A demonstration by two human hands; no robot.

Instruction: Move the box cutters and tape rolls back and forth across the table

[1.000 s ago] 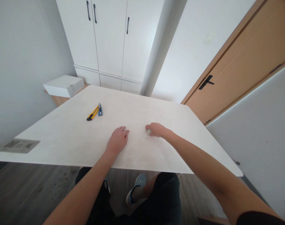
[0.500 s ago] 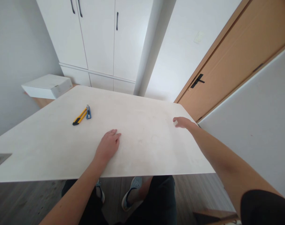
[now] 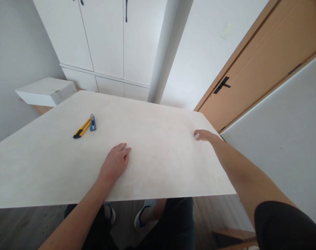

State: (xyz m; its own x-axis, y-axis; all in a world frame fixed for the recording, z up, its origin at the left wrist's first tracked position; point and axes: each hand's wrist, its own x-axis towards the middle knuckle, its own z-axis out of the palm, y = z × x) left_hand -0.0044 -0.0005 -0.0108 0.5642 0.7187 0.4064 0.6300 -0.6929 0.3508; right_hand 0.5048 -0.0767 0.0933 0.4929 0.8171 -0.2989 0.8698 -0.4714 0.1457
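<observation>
My left hand [image 3: 114,161] rests palm down on the white table [image 3: 158,177] with its fingers stretched out, holding nothing. Far out near the table's right edge, my right hand [image 3: 204,134] is closed around a small whitish object [image 3: 196,136]; its kind is too small to make out, and the fingers hide part of it. Beyond my left hand, to the left, lie a yellow-and-black utility knife [image 3: 82,128] and a smaller blue utility knife [image 3: 93,123], side by side and almost touching. Neither hand touches the knives.
A white box [image 3: 40,92] stands on a wooden surface past the table's far left corner. White cabinets [image 3: 105,45] line the back. A wooden door [image 3: 267,52] with a black handle [image 3: 221,85] is on the right. My legs are under the table's near edge.
The view has tilted down slightly and turned, so the table and knives appear shifted left. My right hand still grips the small whitish object; my left hand stays flat on the table.
</observation>
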